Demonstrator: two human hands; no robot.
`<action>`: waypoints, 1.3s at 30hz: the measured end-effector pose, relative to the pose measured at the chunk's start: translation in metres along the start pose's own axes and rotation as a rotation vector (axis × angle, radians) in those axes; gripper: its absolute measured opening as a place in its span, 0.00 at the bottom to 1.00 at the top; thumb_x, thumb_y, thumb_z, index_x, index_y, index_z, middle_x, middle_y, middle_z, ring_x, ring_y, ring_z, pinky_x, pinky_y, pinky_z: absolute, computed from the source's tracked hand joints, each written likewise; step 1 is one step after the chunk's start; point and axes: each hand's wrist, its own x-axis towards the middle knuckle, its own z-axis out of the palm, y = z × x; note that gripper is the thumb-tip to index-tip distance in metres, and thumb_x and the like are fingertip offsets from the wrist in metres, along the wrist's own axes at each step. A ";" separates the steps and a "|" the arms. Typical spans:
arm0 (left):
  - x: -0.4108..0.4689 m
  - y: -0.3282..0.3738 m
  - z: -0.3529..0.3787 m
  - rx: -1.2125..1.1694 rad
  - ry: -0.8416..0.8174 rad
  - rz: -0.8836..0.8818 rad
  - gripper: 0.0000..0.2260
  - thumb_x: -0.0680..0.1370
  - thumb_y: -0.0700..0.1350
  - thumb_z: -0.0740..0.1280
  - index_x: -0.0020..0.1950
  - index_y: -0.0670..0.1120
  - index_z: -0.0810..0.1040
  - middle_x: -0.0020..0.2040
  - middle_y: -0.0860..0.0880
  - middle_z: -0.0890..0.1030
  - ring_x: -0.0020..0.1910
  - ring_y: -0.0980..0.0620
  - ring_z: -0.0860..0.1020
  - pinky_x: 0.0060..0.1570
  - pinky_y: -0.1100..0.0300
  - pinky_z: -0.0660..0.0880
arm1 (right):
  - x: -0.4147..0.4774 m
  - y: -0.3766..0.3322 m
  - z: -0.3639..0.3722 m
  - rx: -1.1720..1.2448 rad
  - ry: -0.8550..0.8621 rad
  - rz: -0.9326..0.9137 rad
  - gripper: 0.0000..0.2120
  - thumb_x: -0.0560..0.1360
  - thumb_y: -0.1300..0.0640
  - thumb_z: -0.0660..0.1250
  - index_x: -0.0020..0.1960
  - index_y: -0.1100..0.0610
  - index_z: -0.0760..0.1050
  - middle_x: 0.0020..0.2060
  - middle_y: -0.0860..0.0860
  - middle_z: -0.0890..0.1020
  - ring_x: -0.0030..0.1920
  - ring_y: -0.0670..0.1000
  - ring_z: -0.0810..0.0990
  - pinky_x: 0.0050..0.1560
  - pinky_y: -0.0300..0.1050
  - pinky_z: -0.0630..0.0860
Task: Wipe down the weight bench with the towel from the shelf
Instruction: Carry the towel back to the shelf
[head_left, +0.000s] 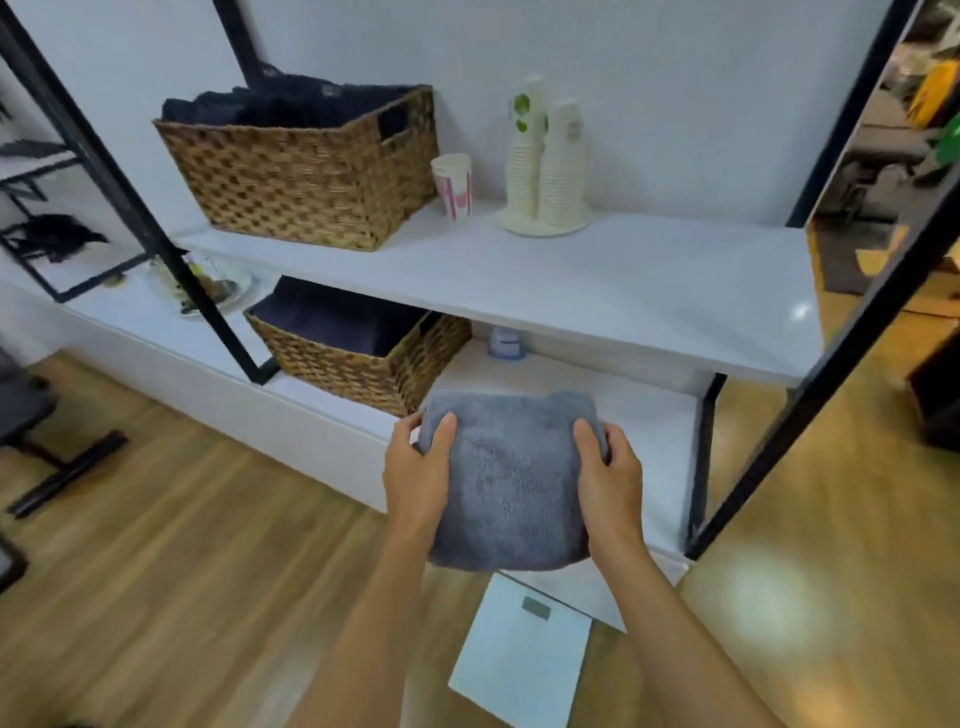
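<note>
Folded grey towel (511, 480) gripped from both sides, left hand (418, 470) and right hand (608, 475) with thumbs on top and fingers curled under its edges, at the front of the low white shelf (660, 415). Just left: wicker basket (358, 348) of dark cloth (another basket (306, 166) and stacked paper cups (543, 161) above). A bathroom scale (522, 654) lies on the floor below the towel; black frame post (701, 467) stands right.

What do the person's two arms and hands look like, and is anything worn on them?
Both forearms are bare as far as the picture shows: no sleeves reach into view. The left hand and the right hand wear no gloves, and no watch, bracelet or ring shows on the visible sides. The picture is slightly blurred, so small details cannot be told.
</note>
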 end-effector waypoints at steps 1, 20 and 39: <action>0.013 -0.006 0.010 0.009 -0.037 0.003 0.16 0.77 0.57 0.66 0.61 0.53 0.74 0.56 0.53 0.80 0.55 0.52 0.78 0.55 0.56 0.75 | 0.010 0.008 0.001 -0.011 0.027 0.009 0.08 0.78 0.44 0.62 0.51 0.47 0.74 0.46 0.44 0.80 0.48 0.45 0.78 0.40 0.41 0.72; 0.302 -0.245 0.281 0.413 -0.351 0.365 0.15 0.79 0.51 0.64 0.64 0.48 0.74 0.59 0.45 0.81 0.56 0.43 0.79 0.53 0.53 0.73 | 0.320 0.269 0.038 -0.871 0.280 -0.103 0.22 0.80 0.47 0.59 0.69 0.58 0.64 0.56 0.56 0.79 0.55 0.59 0.78 0.53 0.50 0.71; 0.398 -0.245 0.366 0.526 -0.276 0.508 0.12 0.80 0.55 0.59 0.57 0.49 0.74 0.57 0.47 0.79 0.54 0.46 0.77 0.47 0.54 0.70 | 0.426 0.287 0.059 -1.082 0.583 -0.348 0.20 0.80 0.44 0.55 0.63 0.57 0.68 0.54 0.55 0.76 0.53 0.58 0.76 0.49 0.52 0.70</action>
